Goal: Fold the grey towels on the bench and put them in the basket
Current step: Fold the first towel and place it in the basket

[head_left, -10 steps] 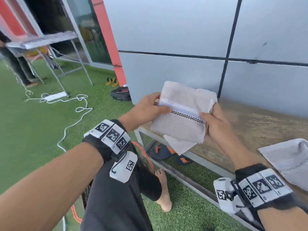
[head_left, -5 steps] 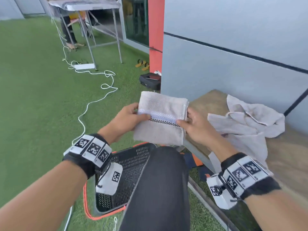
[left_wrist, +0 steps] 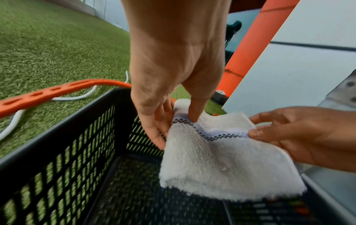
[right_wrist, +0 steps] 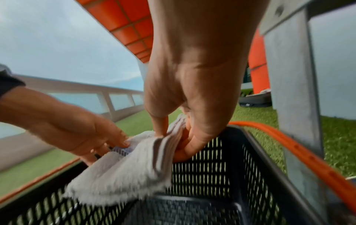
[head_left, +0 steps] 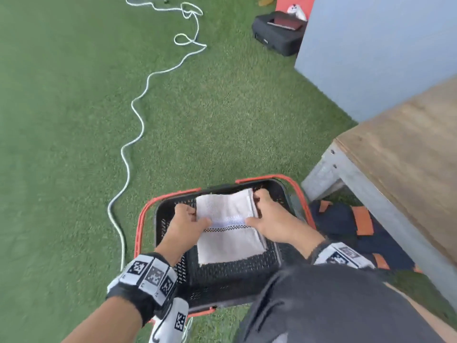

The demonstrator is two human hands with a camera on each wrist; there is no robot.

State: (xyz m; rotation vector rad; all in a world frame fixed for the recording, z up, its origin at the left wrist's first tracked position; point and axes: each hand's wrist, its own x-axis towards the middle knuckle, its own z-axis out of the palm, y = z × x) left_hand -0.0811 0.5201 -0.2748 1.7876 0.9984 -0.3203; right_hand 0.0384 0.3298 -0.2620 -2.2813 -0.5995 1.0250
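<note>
A folded pale grey towel (head_left: 228,231) with a checked stripe hangs inside the black mesh basket (head_left: 170,211), which has orange handles and stands on the grass. My left hand (head_left: 188,220) pinches the towel's left edge, thumb on top and fingers under it (left_wrist: 167,121). My right hand (head_left: 265,216) pinches the right edge, where the folded layers show (right_wrist: 173,137). In both wrist views the towel (left_wrist: 215,164) is above the basket floor (right_wrist: 183,210). I cannot tell whether its lower edge touches the floor.
The wooden bench (head_left: 405,157) on a grey metal frame stands right of the basket. A white cable (head_left: 138,125) snakes across the grass at the left. A black bag (head_left: 277,30) lies by the wall. Dark and orange sandals (head_left: 353,221) lie under the bench. My knee (head_left: 321,305) is near.
Both hands carried the folded towel from chest height beside the bench down into the basket. My view has tipped downward, and the loose towels on the bench have left the frame.
</note>
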